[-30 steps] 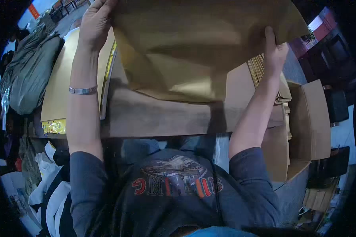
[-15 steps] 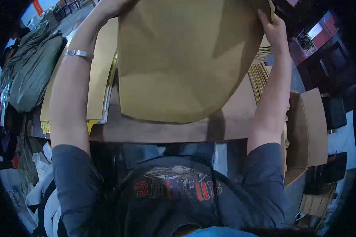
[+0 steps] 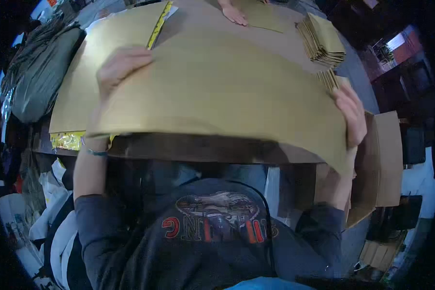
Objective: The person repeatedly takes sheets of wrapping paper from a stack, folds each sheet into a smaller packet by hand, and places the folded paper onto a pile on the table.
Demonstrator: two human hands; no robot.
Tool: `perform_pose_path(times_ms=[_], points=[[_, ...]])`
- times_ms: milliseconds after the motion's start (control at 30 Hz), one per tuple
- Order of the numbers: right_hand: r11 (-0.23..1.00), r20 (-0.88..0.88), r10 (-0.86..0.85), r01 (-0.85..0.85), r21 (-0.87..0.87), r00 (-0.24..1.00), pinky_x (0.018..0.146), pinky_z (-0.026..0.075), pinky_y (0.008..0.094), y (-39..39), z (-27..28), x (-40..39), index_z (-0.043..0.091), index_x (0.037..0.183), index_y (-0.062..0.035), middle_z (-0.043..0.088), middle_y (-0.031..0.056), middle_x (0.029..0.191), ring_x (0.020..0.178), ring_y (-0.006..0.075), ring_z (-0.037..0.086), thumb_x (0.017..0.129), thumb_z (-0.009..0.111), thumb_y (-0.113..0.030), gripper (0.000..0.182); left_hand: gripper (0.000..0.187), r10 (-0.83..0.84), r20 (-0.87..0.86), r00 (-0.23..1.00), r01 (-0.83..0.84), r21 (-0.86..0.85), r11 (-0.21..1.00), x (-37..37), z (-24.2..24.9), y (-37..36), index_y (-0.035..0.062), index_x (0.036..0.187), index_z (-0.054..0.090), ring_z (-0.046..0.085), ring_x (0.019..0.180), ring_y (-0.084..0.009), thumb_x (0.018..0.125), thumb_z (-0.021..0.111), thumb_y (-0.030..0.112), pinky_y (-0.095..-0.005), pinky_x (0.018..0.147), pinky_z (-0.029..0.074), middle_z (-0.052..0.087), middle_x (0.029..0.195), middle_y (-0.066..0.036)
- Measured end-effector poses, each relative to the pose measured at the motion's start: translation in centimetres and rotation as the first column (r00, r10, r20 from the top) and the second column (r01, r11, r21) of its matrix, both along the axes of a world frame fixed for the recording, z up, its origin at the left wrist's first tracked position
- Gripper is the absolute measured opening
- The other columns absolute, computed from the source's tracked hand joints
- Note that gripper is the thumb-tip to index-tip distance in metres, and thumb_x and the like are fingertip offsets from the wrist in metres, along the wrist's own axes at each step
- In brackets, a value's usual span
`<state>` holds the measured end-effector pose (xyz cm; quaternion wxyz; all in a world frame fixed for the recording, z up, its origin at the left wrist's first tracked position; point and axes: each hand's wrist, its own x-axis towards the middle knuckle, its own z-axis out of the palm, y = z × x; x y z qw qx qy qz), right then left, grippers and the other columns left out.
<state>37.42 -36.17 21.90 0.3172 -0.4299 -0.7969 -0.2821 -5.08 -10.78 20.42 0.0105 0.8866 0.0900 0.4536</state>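
A large sheet of brown kraft paper (image 3: 217, 92) is held, bowed, above the table between my two hands. My left hand (image 3: 123, 70) is closed on its left edge, slightly blurred, with the thumb side hidden. At the opposite edge, the fingers of my right hand (image 3: 351, 113) wrap around the paper. Under and beside my left arm lies a stack of flat brown sheets (image 3: 94, 58) on yellow plastic wrapping (image 3: 67, 140). Beyond my right hand stand piles of folded brown paper (image 3: 324, 41).
Across the table (image 3: 193, 17), another person's hand (image 3: 234, 14) rests by a smaller brown sheet (image 3: 266, 17). An open cardboard box (image 3: 387, 159) stands at the table's right side. A grey-green bag (image 3: 46, 72) lies to the left.
The sheet has come down from a raised, upright position to a flatter one nearer the table. Both hands have moved lower, uncovering the far side of the table and the other person's hand.
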Motion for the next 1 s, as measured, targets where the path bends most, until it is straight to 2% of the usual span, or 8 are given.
perform_pose_path(times_ms=[167, 267, 367, 433, 667, 733, 900, 1000], points=[[0.965, -0.148, -0.075, 0.034, -0.261, 0.986, 0.092, 0.054, 0.0467, -2.3, -11.7, -3.1, 0.066, 0.097, -0.0017, 0.068, 0.016, 0.11, 0.114, 0.04, 0.06, 0.082, 0.063, -0.006, 0.017, 0.018, 0.014, -0.231, 0.973, -0.008, 0.026, 1.0, -1.3, -13.9, -2.2, 0.0056, 0.092, 0.069, 0.065, 0.102, -0.0288, 0.075, 0.065, 0.012, -0.0405, 0.088, 0.052, 0.068, 0.104, -0.01], [0.889, -0.122, -0.128, 0.059, -0.455, 0.984, 0.092, 0.054, 0.047, -4.0, -15.0, -4.7, 0.068, 0.096, -0.0019, 0.068, 0.0145, 0.11, 0.116, 0.0378, 0.06, 0.081, 0.063, -0.005, 0.017, 0.027, -0.008, -0.422, 0.906, -0.04, -0.106, 0.994, -3.4, -18.1, -4.6, 0.0098, 0.104, 0.066, 0.059, 0.114, -0.0296, 0.078, 0.061, 0.012, -0.0458, 0.096, 0.047, 0.065, 0.113, -0.009], [0.825, -0.131, -0.122, 0.027, -0.564, 0.984, 0.095, 0.053, 0.0465, -6.3, -18.2, -4.6, 0.069, 0.097, -0.0023, 0.067, 0.0147, 0.11, 0.117, 0.0373, 0.059, 0.081, 0.062, -0.005, 0.018, 0.028, -0.089, -0.573, 0.814, -0.063, -0.24, 0.969, -4.3, -19.2, -7.1, 0.0122, 0.108, 0.066, 0.056, 0.12, -0.0305, 0.081, 0.061, 0.013, -0.0466, 0.099, 0.046, 0.063, 0.12, -0.006], [0.792, -0.133, -0.104, 0.002, -0.61, 0.986, 0.096, 0.053, 0.0471, -7.1, -18.9, -4.6, 0.069, 0.099, -0.003, 0.067, 0.0154, 0.112, 0.117, 0.0373, 0.059, 0.082, 0.062, -0.004, 0.019, 0.029, 0.007, -0.627, 0.779, -0.124, -0.143, 0.982, -4.6, -19.7, -8.2, 0.0132, 0.109, 0.066, 0.056, 0.119, -0.0299, 0.08, 0.064, 0.013, -0.0463, 0.097, 0.047, 0.062, 0.121, -0.005], [0.736, -0.022, -0.168, 0.111, -0.668, 0.986, 0.109, 0.034, 0.0574, -6.2, -21.4, -2.6, 0.053, 0.13, -0.0079, 0.045, 0.0191, 0.143, 0.135, 0.0407, 0.04, 0.087, 0.059, -0.012, 0.043, 0.033, 0.009, -0.521, 0.853, -0.191, -0.295, 0.936, -5.1, -19.2, -8.9, 0.0126, 0.107, 0.066, 0.06, 0.117, -0.0293, 0.075, 0.072, 0.005, -0.0477, 0.098, 0.047, 0.064, 0.124, -0.007], [0.722, -0.061, -0.18, 0.089, -0.686, 0.982, 0.109, 0.033, 0.0577, -5.8, -20.6, -2.8, 0.052, 0.132, -0.0086, 0.044, 0.0187, 0.143, 0.136, 0.0409, 0.039, 0.087, 0.059, -0.013, 0.045, 0.03, -0.066, -0.339, 0.938, -0.125, -0.511, 0.851, -4.7, -19.2, -8.9, 0.0109, 0.108, 0.067, 0.062, 0.113, -0.0318, 0.079, 0.068, 0.004, -0.0487, 0.101, 0.045, 0.067, 0.117, -0.011], [0.729, -0.119, -0.226, 0.087, -0.679, 0.967, 0.11, 0.031, 0.0601, -4.7, -21.2, -2.3, 0.047, 0.138, -0.0113, 0.042, 0.0166, 0.146, 0.138, 0.0415, 0.035, 0.087, 0.064, -0.019, 0.055, 0.028, -0.07, -0.432, 0.899, -0.211, -0.568, 0.795, -5.6, -18.1, -8.4, 0.0109, 0.112, 0.067, 0.063, 0.111, -0.0346, 0.086, 0.058, 0.004, -0.0478, 0.101, 0.044, 0.066, 0.117, -0.017], [0.702, -0.142, -0.239, 0.07, -0.709, 0.961, 0.111, 0.029, 0.0618, -3.6, -20.6, -2.4, 0.058, 0.127, -0.012, 0.05, 0.0127, 0.141, 0.138, 0.0376, 0.038, 0.084, 0.067, -0.02, 0.045, 0.027, -0.078, -0.401, 0.913, -0.235, -0.671, 0.703, -5.9, -17.9, -8.0, 0.0092, 0.111, 0.067, 0.064, 0.108, -0.0363, 0.087, 0.057, 0.002, -0.0467, 0.101, 0.044, 0.068, 0.113, -0.018]])
